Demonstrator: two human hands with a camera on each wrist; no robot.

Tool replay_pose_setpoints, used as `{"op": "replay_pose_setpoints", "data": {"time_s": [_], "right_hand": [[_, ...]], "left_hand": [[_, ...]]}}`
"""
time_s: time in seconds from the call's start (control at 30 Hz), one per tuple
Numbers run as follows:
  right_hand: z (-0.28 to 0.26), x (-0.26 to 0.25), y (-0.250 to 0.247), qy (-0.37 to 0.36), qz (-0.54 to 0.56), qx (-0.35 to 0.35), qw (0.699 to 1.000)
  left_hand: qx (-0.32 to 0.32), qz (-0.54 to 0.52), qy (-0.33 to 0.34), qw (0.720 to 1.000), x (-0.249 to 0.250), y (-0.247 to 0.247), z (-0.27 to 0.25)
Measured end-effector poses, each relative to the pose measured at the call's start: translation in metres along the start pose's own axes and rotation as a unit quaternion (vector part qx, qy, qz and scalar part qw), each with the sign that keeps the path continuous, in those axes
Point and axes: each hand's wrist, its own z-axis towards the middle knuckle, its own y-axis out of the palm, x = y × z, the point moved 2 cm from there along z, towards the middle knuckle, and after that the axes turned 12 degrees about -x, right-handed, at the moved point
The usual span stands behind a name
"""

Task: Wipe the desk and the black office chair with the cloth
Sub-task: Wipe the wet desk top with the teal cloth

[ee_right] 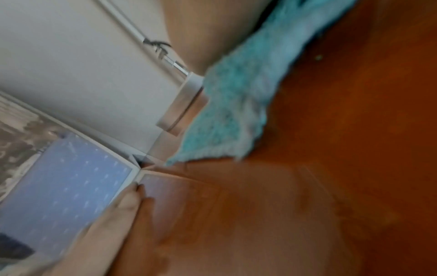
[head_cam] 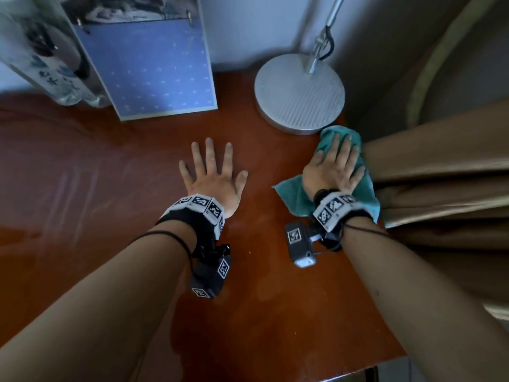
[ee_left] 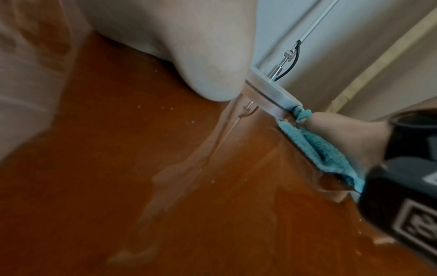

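While right hand (head_cam: 334, 169) presses cloth (head_cam: 296, 195) at desk (head_cam: 110, 175) edge, lamp base (head_cam: 298, 92) adjoins.

This looks like a room in a home, set up as a study corner. A glossy reddish-brown desk (head_cam: 137, 166) stands against a pale wall, with a lamp (head_cam: 299, 93) on a round grey base, a blue calendar (head_cam: 148, 70) leaning upright, and tan curtains (head_cam: 440, 188) hanging beside it.
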Motion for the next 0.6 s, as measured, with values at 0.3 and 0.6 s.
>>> {"op": "replay_pose_setpoints", "data": {"time_s": [0.3, 0.6], "right_hand": [[0.043, -0.012, -0.02, -0.002, 0.015, -0.046, 0.999], [-0.07, 0.062, -0.017, -0.004, -0.005, -0.054, 0.999]], "left_hand": [[0.001, -0.001, 0.003, 1.0, -0.001, 0.0, -0.001], [-0.003, 0.01, 0.004, 1.0, 0.001, -0.006, -0.011]]}}
